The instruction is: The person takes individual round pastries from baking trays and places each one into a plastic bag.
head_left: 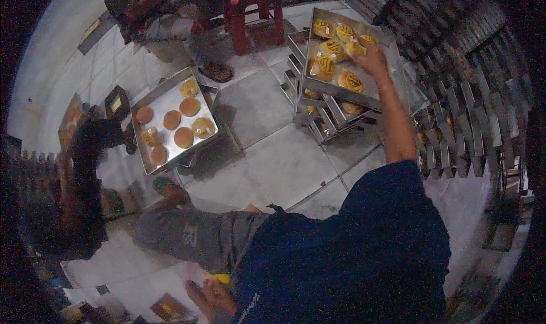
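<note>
My right hand (372,59) reaches over a metal baking tray (341,87) at the upper right. Its fingers are on a wrapped bun (355,48) in clear plastic with yellow print. More wrapped buns (326,66) lie about it in that tray. Low in the view is my left hand (211,298), with its fingers at a yellow and clear packet (219,278), which is blurred and partly hidden. A second metal tray (168,153) at the left holds several bare round buns (184,137) and a few wrapped ones (203,127).
Under the right tray, more trays (337,110) are stacked crosswise with buns inside. Rows of stacked metal trays (452,123) line the right side. A red plastic stool (251,8) stands at the back. Other people (81,187) sit at the left and top left on the tiled floor (281,153).
</note>
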Available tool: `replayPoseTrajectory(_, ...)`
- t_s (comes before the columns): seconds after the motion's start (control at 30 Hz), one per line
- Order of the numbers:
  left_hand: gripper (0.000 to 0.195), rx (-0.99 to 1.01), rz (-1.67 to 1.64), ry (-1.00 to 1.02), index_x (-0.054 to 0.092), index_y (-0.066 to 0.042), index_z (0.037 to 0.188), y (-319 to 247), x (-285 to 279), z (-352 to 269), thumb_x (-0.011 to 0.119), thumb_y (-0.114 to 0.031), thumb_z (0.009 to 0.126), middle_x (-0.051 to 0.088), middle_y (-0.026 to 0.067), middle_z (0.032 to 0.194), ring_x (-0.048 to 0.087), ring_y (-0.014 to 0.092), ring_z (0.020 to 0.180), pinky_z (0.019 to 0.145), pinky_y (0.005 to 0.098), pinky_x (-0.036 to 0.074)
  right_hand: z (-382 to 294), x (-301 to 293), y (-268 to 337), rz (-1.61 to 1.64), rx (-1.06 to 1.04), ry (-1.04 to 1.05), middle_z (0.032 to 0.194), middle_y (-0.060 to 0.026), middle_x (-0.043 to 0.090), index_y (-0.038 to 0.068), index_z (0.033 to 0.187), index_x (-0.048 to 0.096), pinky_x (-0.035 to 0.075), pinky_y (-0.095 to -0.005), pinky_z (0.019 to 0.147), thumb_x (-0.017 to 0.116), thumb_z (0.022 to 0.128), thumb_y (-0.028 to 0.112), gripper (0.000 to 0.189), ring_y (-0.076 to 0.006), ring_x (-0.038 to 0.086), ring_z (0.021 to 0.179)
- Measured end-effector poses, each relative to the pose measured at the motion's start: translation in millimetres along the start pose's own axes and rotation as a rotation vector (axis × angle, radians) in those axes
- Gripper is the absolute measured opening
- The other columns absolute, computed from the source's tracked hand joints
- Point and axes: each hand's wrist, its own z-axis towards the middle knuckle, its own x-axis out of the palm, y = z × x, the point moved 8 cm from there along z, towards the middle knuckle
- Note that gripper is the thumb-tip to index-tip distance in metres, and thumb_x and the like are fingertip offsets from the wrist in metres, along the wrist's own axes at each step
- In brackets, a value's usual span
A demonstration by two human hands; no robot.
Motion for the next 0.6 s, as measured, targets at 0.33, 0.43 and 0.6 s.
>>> replayPoseTrajectory(0.33, 0.052, 0.291, 0.542, 0.102, 0.041, -0.014, 0.148, -51.5, 15.6, -32.0, 0.058, -0.034, 0.104, 0.049, 0.0167, 0.144, 0.062, 0.029, 0.117, 0.084, 0.0403, 0.059, 67.0, 126.4, 43.5, 0.541, 0.397, 0.147, 0.135, -0.0271, 0.060, -0.002, 0.142, 0.054, 0.043, -0.0435, 0.109, 0.056, 0.086, 0.076, 0.096, -0.0421, 0.056, 0.129)
replayPoseTrajectory(0.43, 0.061, 0.598, 0.795, 0.192, 0.032, -0.016, 0.156, -32.3, 0.4, -34.1, 0.057, -0.036, 0.104, 0.035, 0.0156, 0.158, 0.056, 0.031, 0.129, 0.093, 0.0425, 0.056, 44.3, 108.7, 48.2, 0.562, 0.383, 0.120, 0.131, -0.0263, 0.063, -0.002, 0.137, 0.057, 0.046, -0.0456, 0.105, 0.055, 0.092, 0.066, 0.082, -0.0424, 0.060, 0.122)
replayPoseTrajectory(0.6, 0.072, 0.308, 0.549, -0.020, 0.030, -0.013, 0.155, -61.4, 21.9, -32.2, 0.066, -0.017, 0.093, 0.029, 0.0223, 0.157, 0.040, 0.038, 0.141, 0.112, 0.0465, 0.042, 5.9, 69.8, 48.8, 0.197, 0.207, -0.098, 0.117, -0.0231, 0.064, -0.002, 0.125, 0.060, 0.047, -0.0438, 0.096, 0.059, 0.089, 0.057, 0.068, -0.0366, 0.061, 0.110)
